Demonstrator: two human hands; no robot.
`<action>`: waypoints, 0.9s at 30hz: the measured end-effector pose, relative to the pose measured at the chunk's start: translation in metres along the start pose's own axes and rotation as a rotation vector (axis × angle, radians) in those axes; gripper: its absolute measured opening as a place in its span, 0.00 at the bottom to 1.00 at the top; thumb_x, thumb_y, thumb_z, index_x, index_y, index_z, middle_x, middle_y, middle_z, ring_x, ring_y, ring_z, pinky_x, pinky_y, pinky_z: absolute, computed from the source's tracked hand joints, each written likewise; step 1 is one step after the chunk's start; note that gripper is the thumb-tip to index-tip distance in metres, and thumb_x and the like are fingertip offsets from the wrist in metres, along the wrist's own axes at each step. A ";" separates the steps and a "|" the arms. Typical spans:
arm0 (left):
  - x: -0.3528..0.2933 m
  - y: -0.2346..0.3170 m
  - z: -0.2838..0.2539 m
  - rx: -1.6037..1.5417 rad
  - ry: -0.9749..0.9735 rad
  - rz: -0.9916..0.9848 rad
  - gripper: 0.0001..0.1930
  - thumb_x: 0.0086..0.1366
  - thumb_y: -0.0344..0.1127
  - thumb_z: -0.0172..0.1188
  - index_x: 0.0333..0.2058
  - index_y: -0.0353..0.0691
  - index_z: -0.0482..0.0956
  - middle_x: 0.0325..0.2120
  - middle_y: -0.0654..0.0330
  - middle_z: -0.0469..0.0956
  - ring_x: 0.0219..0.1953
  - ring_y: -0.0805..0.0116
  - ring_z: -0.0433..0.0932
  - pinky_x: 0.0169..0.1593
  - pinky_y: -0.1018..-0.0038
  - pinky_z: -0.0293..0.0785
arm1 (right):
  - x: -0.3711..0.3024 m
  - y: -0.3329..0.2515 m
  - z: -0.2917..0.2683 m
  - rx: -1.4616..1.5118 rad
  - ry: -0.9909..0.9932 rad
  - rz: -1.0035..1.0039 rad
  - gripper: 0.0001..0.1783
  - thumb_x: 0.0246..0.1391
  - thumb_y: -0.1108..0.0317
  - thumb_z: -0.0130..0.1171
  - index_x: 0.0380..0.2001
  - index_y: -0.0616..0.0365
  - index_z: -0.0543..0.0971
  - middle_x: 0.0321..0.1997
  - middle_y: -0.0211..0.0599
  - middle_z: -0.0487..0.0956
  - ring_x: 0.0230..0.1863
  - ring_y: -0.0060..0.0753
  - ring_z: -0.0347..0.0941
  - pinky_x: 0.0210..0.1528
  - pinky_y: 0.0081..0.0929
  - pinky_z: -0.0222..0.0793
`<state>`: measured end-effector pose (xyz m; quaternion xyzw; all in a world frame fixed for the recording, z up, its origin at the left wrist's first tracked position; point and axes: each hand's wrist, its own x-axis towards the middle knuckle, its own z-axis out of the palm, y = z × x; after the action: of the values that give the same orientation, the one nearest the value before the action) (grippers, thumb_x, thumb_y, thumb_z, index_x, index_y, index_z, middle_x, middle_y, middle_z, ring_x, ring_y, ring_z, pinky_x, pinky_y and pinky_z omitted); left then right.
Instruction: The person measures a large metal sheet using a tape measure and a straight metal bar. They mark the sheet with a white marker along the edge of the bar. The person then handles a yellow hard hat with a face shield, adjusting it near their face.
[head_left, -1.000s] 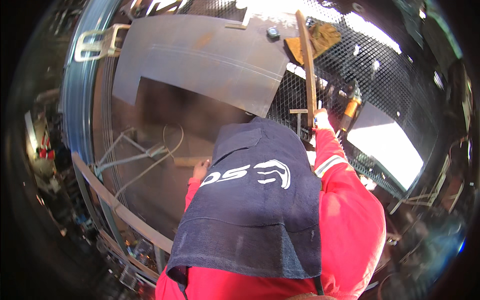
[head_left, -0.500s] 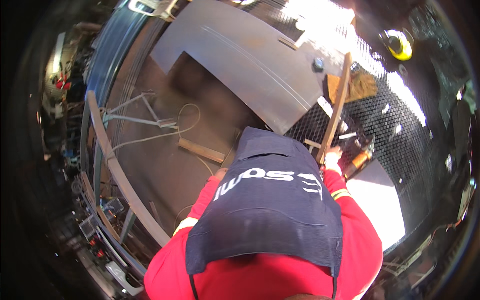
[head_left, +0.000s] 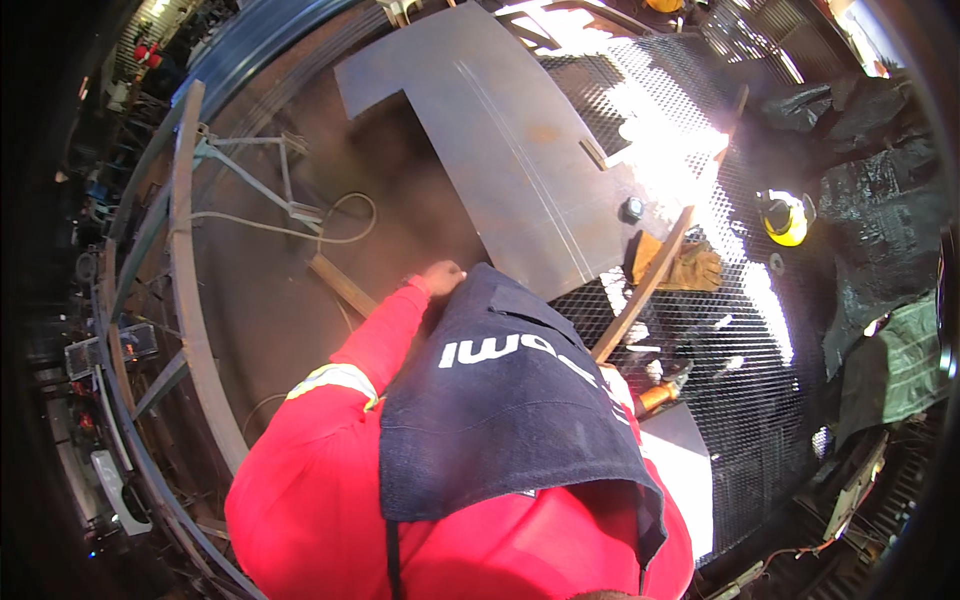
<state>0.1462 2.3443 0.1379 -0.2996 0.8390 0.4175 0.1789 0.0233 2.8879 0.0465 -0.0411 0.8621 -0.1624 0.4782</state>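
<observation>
Bent over the bench, I wear red sleeves and a dark apron (head_left: 530,430). My left hand (head_left: 440,277) is by the apron's upper edge, near the side of a large grey metal sheet (head_left: 530,150) with a notch cut from it. Its fingers look pinched together, with a small pale bit at the tips that I cannot make out. My right hand (head_left: 617,385) is mostly hidden behind the apron, near the lower end of a long brown bar (head_left: 650,285). Close to it lies an orange-bodied tool (head_left: 657,397), apparently an angle grinder. The right fingers do not show.
Brown work gloves (head_left: 693,268) and a small dark round object (head_left: 632,209) lie near the bar. A yellow-and-white helmet (head_left: 788,218) sits on the mesh surface (head_left: 780,370). At left are a curved rail (head_left: 185,250), a pale-blue metal frame (head_left: 250,170) and a looped cable (head_left: 365,225).
My view has shifted and turned. My left hand and forearm have come out from beside the apron, farther forward. My right hand, seen before by the bar's end, is now mostly covered.
</observation>
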 end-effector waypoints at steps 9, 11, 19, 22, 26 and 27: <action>-0.052 -0.061 0.041 0.118 -0.152 -0.236 0.24 0.64 0.52 0.53 0.35 0.31 0.81 0.37 0.44 0.80 0.44 0.48 0.78 0.50 0.58 0.72 | 0.030 -0.010 -0.024 -0.339 -0.136 -0.434 0.19 0.56 0.56 0.52 0.42 0.57 0.81 0.41 0.50 0.81 0.44 0.48 0.79 0.47 0.39 0.74; -0.075 -0.143 0.042 0.336 -0.270 -0.166 0.24 0.65 0.51 0.52 0.35 0.31 0.80 0.34 0.44 0.80 0.40 0.51 0.80 0.43 0.57 0.76 | 0.068 -0.057 -0.001 -0.447 -0.157 -0.705 0.18 0.56 0.57 0.52 0.41 0.56 0.82 0.40 0.49 0.82 0.44 0.47 0.79 0.47 0.38 0.75; -0.112 -0.092 0.034 -0.276 -0.311 -0.658 0.34 0.68 0.62 0.46 0.58 0.37 0.66 0.49 0.51 0.74 0.42 0.55 0.78 0.37 0.56 0.78 | 0.083 -0.094 0.008 -0.564 -0.214 -0.722 0.17 0.58 0.58 0.48 0.41 0.53 0.83 0.40 0.48 0.82 0.45 0.46 0.79 0.48 0.37 0.75; -0.128 -0.031 0.002 -0.450 -0.315 -0.747 0.40 0.67 0.66 0.42 0.63 0.37 0.61 0.55 0.49 0.70 0.48 0.52 0.76 0.43 0.54 0.77 | 0.054 -0.116 0.005 -0.335 -0.320 -0.486 0.18 0.58 0.57 0.47 0.42 0.53 0.82 0.41 0.46 0.82 0.44 0.45 0.79 0.47 0.37 0.75; -0.118 -0.011 0.002 -0.573 -0.308 -0.583 0.42 0.66 0.70 0.40 0.62 0.37 0.65 0.56 0.47 0.71 0.54 0.50 0.73 0.50 0.56 0.73 | 0.005 -0.129 -0.009 -0.213 -0.371 -0.212 0.20 0.59 0.55 0.47 0.43 0.53 0.82 0.43 0.44 0.82 0.44 0.42 0.79 0.47 0.37 0.74; -0.122 -0.018 -0.001 -0.535 -0.351 -0.564 0.42 0.66 0.70 0.40 0.61 0.37 0.66 0.56 0.47 0.71 0.54 0.51 0.73 0.51 0.57 0.73 | -0.006 -0.138 -0.013 -0.191 -0.389 -0.158 0.20 0.59 0.55 0.47 0.43 0.53 0.81 0.44 0.44 0.82 0.44 0.42 0.79 0.47 0.37 0.74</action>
<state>0.2502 2.3783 0.1946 -0.4778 0.5432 0.5997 0.3421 0.0042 2.7624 0.1020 -0.1840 0.7593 -0.1062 0.6151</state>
